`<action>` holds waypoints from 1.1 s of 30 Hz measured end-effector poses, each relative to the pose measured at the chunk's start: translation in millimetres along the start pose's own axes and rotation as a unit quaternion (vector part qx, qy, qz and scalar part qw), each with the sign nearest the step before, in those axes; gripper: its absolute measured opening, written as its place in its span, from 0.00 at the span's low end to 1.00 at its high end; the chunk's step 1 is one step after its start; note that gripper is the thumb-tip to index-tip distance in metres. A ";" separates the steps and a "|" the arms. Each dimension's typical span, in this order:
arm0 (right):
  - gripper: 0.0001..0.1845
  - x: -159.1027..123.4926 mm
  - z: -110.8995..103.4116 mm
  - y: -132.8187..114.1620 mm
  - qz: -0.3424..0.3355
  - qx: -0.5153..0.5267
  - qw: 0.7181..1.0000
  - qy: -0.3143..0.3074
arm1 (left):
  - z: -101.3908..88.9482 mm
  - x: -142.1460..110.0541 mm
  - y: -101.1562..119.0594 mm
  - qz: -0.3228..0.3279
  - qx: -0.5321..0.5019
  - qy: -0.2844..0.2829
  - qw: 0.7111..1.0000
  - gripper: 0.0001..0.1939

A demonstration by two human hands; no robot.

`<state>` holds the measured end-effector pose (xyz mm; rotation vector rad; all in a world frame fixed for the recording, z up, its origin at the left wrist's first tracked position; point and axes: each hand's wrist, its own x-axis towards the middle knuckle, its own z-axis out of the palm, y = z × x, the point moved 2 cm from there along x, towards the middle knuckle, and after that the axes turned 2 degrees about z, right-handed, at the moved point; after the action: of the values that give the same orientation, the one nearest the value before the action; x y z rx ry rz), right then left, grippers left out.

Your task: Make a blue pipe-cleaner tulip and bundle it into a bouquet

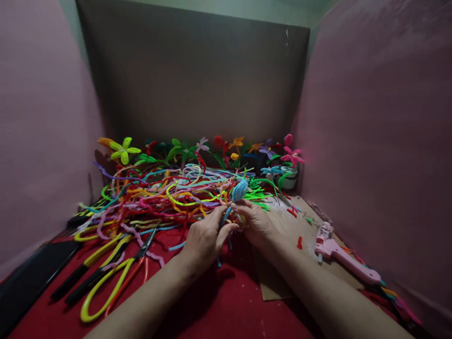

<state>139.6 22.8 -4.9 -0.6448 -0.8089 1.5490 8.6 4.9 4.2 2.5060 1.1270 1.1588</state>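
Note:
A light blue pipe-cleaner flower bud [240, 190] stands up between my two hands above the red cloth. My left hand [206, 235] is closed round the blue pipe-cleaner piece below the bud, thumb pointing right. Close against it, my right hand [254, 220] pinches the base of the bud with its fingertips. Blue ends hang down under the hands. Behind them lies a big tangle of coloured pipe cleaners [158, 193], with bright green cut ones [256, 193] just beyond the right fingers. The exact grip between the fingertips is partly hidden.
Yellow-handled scissors [109, 287] and pliers with yellow and black handles [95, 256] lie at left. A pink glue gun [348, 259] rests on cardboard [278, 282] at right. Finished pipe-cleaner flowers [123, 150] line the back. Pink side panels [381, 141] and a dark back panel [197, 80] enclose the space.

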 end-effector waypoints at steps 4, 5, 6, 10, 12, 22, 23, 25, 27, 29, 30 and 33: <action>0.11 -2.3 0.6 4.1 0.015 0.011 0.999 0.027 | 6.3 -5.9 -4.4 0.099 0.200 0.053 0.973 0.18; 0.12 -3.0 0.7 5.3 0.019 0.007 0.999 0.033 | 6.8 -6.1 -5.4 0.115 0.232 0.057 0.964 0.17; 0.12 -3.6 0.6 6.3 0.022 0.002 0.999 0.039 | 7.0 -6.0 -6.4 0.126 0.253 0.055 0.958 0.17; 0.12 -6.1 1.4 8.4 0.031 -0.009 0.998 0.051 | 5.4 -3.8 -8.9 0.091 0.213 0.016 0.973 0.14; 0.13 -7.3 2.6 7.9 0.031 -0.016 0.998 0.050 | 3.6 -2.3 -9.3 0.023 0.124 0.004 0.992 0.12; 0.13 -9.2 3.8 -0.1 0.004 -0.091 0.995 -0.045 | -6.9 10.3 -0.7 -0.217 -0.400 -0.019 0.890 0.12; 0.13 -8.7 2.9 0.0 0.013 -0.085 0.995 -0.049 | -6.8 10.3 -0.4 -0.238 -0.439 -0.035 0.866 0.12; 0.12 -7.6 1.6 0.8 0.032 -0.069 0.995 -0.059 | -5.5 9.0 -0.7 -0.272 -0.511 -0.072 0.812 0.12; 0.10 -6.7 1.1 1.8 0.043 -0.050 0.995 -0.078 | -3.6 6.8 -1.0 -0.280 -0.581 -0.105 0.757 0.12; 0.09 -6.4 1.5 2.4 0.044 -0.033 0.993 -0.103 | -2.2 4.4 -1.1 -0.268 -0.639 -0.134 0.709 0.10; 0.09 -6.5 2.0 2.5 0.046 -0.026 0.992 -0.117 | -1.9 3.3 -1.0 -0.261 -0.660 -0.147 0.689 0.10; 0.09 -7.9 4.5 2.2 0.046 -0.017 0.988 -0.145 | -2.3 0.6 -0.4 -0.251 -0.694 -0.181 0.650 0.08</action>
<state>135.8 14.3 -4.2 -0.4926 -1.0354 1.7423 7.0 5.2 6.0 0.9975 0.3700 0.7334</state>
